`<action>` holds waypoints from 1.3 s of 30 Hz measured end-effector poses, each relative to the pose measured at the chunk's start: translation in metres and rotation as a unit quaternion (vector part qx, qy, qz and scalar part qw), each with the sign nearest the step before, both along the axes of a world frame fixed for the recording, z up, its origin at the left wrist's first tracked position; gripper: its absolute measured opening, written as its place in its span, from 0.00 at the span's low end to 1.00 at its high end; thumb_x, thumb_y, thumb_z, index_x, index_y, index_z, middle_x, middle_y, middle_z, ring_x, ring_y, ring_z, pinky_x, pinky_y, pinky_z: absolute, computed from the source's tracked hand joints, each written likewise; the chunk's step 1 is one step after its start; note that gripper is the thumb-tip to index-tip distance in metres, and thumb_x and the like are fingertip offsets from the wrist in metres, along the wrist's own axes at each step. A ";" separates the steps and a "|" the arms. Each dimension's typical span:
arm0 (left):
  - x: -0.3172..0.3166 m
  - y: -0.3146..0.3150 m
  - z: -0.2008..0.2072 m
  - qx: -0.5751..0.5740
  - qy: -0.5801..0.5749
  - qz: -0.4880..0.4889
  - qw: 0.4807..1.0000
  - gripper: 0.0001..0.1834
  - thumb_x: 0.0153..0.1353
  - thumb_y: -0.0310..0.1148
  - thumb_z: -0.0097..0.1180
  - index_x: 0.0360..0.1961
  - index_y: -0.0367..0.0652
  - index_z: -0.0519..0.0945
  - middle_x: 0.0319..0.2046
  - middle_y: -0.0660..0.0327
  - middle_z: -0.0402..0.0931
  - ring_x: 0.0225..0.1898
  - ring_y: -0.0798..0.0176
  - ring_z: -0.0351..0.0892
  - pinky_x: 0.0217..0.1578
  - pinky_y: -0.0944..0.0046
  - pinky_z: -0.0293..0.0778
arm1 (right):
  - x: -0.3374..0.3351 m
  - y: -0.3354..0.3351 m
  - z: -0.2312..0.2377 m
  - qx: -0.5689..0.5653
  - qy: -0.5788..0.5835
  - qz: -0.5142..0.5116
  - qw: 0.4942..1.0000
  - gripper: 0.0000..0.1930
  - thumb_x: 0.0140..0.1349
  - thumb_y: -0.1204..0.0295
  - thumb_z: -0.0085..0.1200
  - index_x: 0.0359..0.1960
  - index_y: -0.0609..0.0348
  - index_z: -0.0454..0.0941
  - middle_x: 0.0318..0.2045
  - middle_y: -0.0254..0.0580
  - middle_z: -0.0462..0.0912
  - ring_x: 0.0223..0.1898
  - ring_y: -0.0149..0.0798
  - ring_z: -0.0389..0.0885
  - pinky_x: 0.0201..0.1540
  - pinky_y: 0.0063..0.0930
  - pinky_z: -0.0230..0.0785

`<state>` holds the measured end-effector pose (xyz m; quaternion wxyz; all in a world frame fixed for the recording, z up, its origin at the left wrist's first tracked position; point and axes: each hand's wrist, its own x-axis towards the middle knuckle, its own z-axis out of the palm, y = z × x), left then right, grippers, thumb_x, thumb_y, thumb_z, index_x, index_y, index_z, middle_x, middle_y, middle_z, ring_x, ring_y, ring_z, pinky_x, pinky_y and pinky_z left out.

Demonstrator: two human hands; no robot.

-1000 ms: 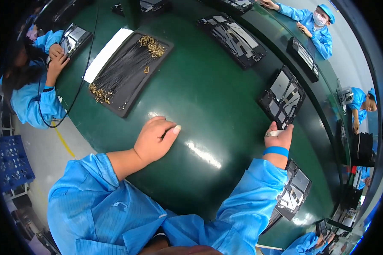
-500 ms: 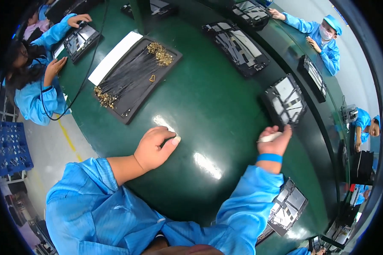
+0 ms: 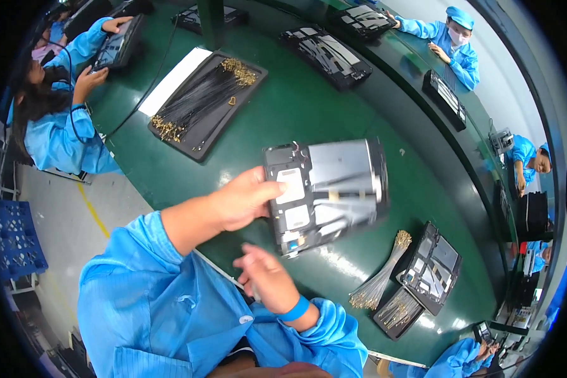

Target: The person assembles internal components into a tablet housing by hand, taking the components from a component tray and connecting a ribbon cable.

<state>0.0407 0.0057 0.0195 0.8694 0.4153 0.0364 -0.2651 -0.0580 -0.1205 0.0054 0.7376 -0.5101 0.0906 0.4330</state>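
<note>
A black-framed, opened tablet-like device (image 3: 341,165) with silver panels and dark strips is in front of me, slightly blurred by motion. My left hand (image 3: 239,198) grips its left edge, the thumb lying on top and the other fingers mostly hidden beneath. Nearer to my body, just below the device's lower left corner, is my right hand (image 3: 269,280). Its fingers are bent and apart, clear of the device, and a blue band circles the wrist. A small whitish patch shows by its fingers, too blurred to make out.
Thin black cables with gold ends lie in a dark tray (image 3: 203,151) beyond my left hand. On the right are a cable bundle (image 3: 384,268) and another opened device (image 3: 431,268) overlapping a small tray (image 3: 402,329). Co-workers sit left and right; more devices (image 3: 327,57) stand farther back.
The device has come from the right to in front of me, now in my left hand. My right hand has left it and drawn back toward my body. A co-worker at left has raised a device.
</note>
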 end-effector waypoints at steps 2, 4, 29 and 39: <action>0.006 0.017 0.000 0.010 0.023 -0.077 0.997 0.17 0.53 0.32 0.45 0.44 0.37 0.66 0.38 0.58 0.71 0.42 0.64 0.70 0.40 0.64 0.69 | -0.011 0.005 0.000 -0.030 -0.074 0.162 0.984 0.25 0.56 0.59 0.43 0.50 0.63 0.59 0.34 0.37 0.72 0.26 0.23 0.67 0.22 0.14 0.62; 0.011 0.021 -0.005 0.059 0.005 -0.106 0.993 0.18 0.54 0.35 0.45 0.42 0.34 0.68 0.37 0.56 0.72 0.40 0.61 0.71 0.40 0.65 0.68 | -0.017 0.010 -0.011 -0.057 -0.183 0.193 0.962 0.25 0.56 0.58 0.44 0.50 0.64 0.60 0.32 0.36 0.72 0.28 0.22 0.67 0.23 0.15 0.62; 0.111 0.075 -0.044 0.810 -0.410 0.150 0.392 0.07 0.51 0.32 0.43 0.25 0.45 0.75 0.25 0.59 0.72 0.33 0.58 0.69 0.34 0.60 0.63 | 0.002 0.004 -0.020 0.008 0.112 0.135 0.984 0.22 0.58 0.61 0.42 0.49 0.65 0.60 0.35 0.40 0.72 0.27 0.26 0.68 0.22 0.16 0.62; -0.021 0.033 0.040 0.515 -0.496 -0.326 0.618 0.14 0.54 0.37 0.42 0.42 0.49 0.67 0.23 0.57 0.74 0.26 0.51 0.74 0.23 0.57 0.69 | 0.016 -0.028 0.015 0.040 0.086 -0.088 0.992 0.19 0.57 0.60 0.43 0.43 0.64 0.65 0.28 0.37 0.72 0.23 0.25 0.67 0.20 0.16 0.61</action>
